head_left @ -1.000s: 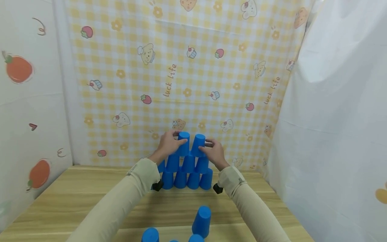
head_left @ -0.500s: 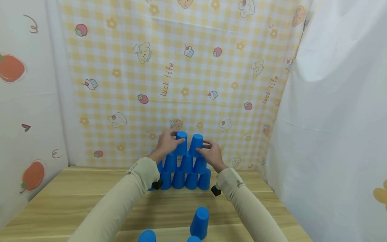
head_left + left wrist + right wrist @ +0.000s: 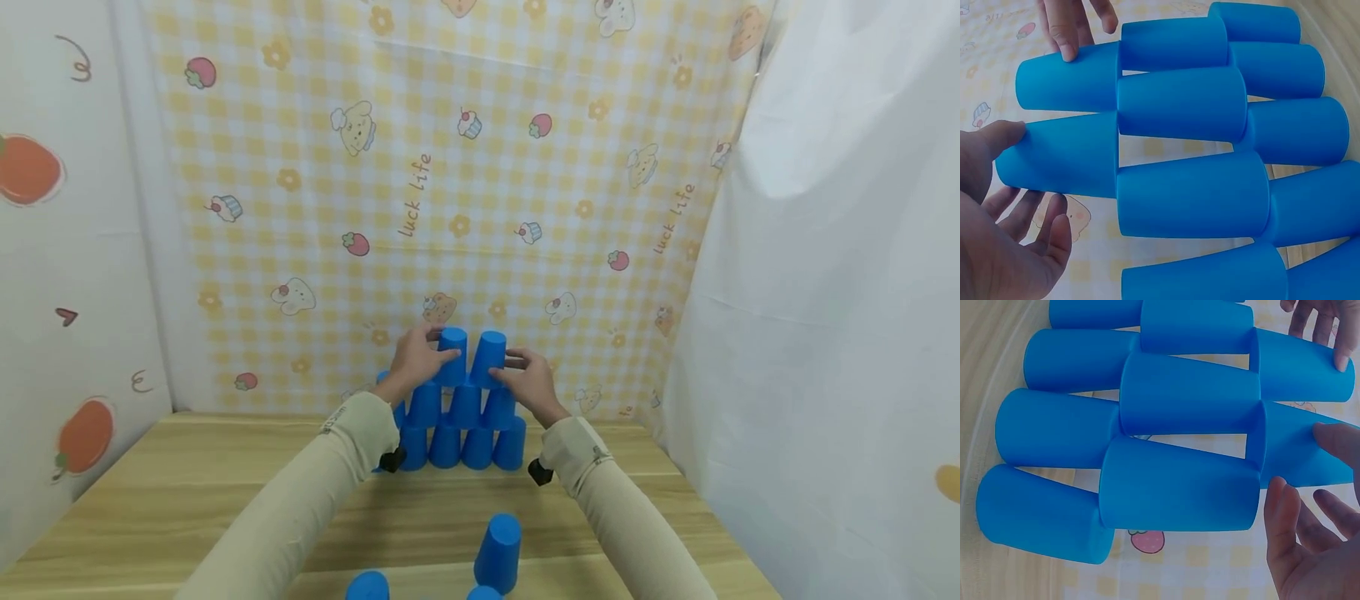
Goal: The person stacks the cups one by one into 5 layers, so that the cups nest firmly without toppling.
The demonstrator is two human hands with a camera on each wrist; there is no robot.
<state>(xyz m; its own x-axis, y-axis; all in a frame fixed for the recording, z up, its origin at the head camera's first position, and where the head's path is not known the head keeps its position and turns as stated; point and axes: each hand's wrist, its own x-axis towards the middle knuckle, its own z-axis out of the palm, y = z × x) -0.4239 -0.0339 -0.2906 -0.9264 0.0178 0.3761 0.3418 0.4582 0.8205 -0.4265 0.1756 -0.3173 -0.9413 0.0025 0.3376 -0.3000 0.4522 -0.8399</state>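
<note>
Upside-down blue plastic cups form a stacked pyramid at the back of the table. My left hand [image 3: 418, 360] pinches the left cup [image 3: 452, 367] of the third row, thumb on its near side and fingers beyond. The right cup [image 3: 488, 358] of that row is between the thumb and fingers of my right hand [image 3: 531, 385]. Both cups rest on the second-row cups [image 3: 464, 406], a narrow gap between them. Below, the bottom-row cups [image 3: 477, 448] stand on the wood. My left forearm hides the pyramid's left end in the head view.
A separate upside-down cup [image 3: 498, 552] stands on the wooden table [image 3: 600, 508] nearer to me. More cups [image 3: 368, 586] are cut off by the lower frame edge. Behind the pyramid hangs a yellow checked cloth [image 3: 480, 275]; a white curtain [image 3: 810, 333] closes the right side.
The head view shifts slightly. Both hands keep their places at the two upper cups, and the pyramid looks the same.
</note>
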